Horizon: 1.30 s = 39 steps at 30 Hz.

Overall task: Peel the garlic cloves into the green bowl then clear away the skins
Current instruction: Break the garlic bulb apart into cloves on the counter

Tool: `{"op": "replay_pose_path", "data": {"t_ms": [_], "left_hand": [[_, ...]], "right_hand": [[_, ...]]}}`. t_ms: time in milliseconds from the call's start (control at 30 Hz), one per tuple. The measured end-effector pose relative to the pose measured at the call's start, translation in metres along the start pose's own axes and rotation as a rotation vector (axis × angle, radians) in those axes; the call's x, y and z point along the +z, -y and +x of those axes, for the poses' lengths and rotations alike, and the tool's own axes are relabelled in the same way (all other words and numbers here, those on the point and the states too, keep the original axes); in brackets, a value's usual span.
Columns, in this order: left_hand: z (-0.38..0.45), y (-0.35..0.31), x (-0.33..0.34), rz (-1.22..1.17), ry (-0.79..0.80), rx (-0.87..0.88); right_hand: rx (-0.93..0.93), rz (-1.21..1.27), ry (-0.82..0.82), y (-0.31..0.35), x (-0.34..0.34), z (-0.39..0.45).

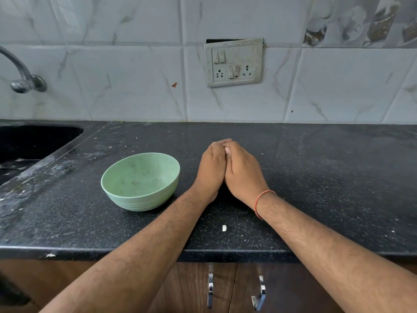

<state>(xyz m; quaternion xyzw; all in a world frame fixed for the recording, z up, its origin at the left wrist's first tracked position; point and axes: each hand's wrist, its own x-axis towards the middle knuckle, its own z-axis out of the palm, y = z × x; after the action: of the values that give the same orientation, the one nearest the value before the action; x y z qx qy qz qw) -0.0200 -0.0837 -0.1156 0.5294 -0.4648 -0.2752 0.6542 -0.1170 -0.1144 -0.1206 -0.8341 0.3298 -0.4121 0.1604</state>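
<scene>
The green bowl (pixel 126 177) stands upright on the black counter, left of centre, with only a few small specks inside. Just right of it, my left hand (pixel 211 170) and my right hand (pixel 242 172) lie side by side on the counter, backs up, edges touching and fingertips meeting at the far end. Whatever is under or between the palms is hidden. A thumbnail shows where the two hands meet. One small white scrap (pixel 224 228), a bit of garlic or its skin, lies on the counter nearer to me, between my forearms. No whole garlic cloves are visible.
A black sink (pixel 33 141) is set into the counter at far left, with a tap (pixel 24 80) on the tiled wall above it. A switch and socket plate (pixel 233 63) hangs on the wall behind. The counter's front edge (pixel 225 254) runs above wooden cupboard doors.
</scene>
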Motion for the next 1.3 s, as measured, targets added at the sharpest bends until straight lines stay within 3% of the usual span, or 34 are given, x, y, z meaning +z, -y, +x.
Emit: {"op": "replay_pose_path", "data": {"t_ms": [367, 667, 867, 1067, 1300], "left_hand": [[0.0, -0.001, 0.001, 0.087, 0.082, 0.091], [0.003, 0.006, 0.002, 0.332, -0.034, 0.082], [0.001, -0.001, -0.001, 0.189, -0.004, 0.03], [0.004, 0.007, 0.0, 0.247, -0.046, -0.031], [0.004, 0.004, 0.002, 0.468, -0.101, 0.063]], "right_hand": [[0.072, 0.042, -0.027, -0.001, -0.003, 0.002], [0.197, 0.162, 0.003, 0.002, -0.01, -0.001], [0.257, 0.353, 0.107, -0.006, -0.012, 0.004], [0.303, 0.515, 0.171, -0.007, -0.015, 0.004], [0.425, 0.638, 0.094, 0.0, -0.001, 0.0]]}}
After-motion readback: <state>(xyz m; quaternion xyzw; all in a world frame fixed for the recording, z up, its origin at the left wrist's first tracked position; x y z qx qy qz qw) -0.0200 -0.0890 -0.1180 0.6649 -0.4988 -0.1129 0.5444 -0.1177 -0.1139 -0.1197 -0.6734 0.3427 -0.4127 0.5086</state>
